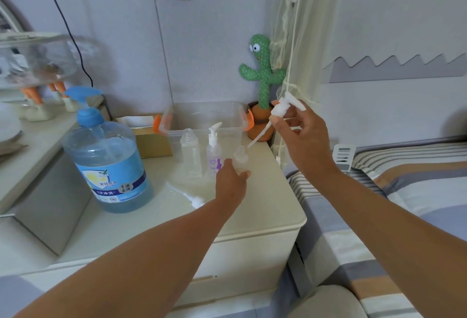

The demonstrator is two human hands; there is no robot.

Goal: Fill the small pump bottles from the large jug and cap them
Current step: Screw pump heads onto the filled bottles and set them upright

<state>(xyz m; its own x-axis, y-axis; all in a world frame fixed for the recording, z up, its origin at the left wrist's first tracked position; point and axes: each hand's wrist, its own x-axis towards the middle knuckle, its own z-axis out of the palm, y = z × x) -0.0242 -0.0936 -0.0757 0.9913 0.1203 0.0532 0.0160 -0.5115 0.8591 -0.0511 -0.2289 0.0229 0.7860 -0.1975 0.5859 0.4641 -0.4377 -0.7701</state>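
**Left hand** (231,181): fingers are curling round the lower body of the small bottle (240,157) and holding it upright on the desk (262,216), near the right edge.

**Right hand** (302,126): fingers are pinching the pump head (282,107), raised above and to the right of the small bottle. Its dip tube is slanting down, with the tip just beside the open neck and not inside it.

**Tall bottle** (191,153): standing uncapped, with no pump in sight for it. The fill level is too faint to tell.

**Printed bottle** (214,152): standing between the other two and wearing its pump. It is probably the only one finished, though its contents are not readable.

**Large jug** (107,158): sitting well to the left, blue liquid filling more than half of it, pump top on.

**Progress**: seemingly early. Two bottles are lying open, and filling and capping are likely remaining for both.

**Room**:
- The storage box (204,118) is crowding close behind the bottles.
- The cactus toy (262,77) is occupying the back corner.
- A cord (290,65) is hanging just beside the raised hand.
- The bed (404,186) is lying beyond the desk's right edge.
- Bare desk is lying in front of the bottles and between them and the jug.
- A pale patch (187,188) is showing there, and spill or glare cannot be told apart.
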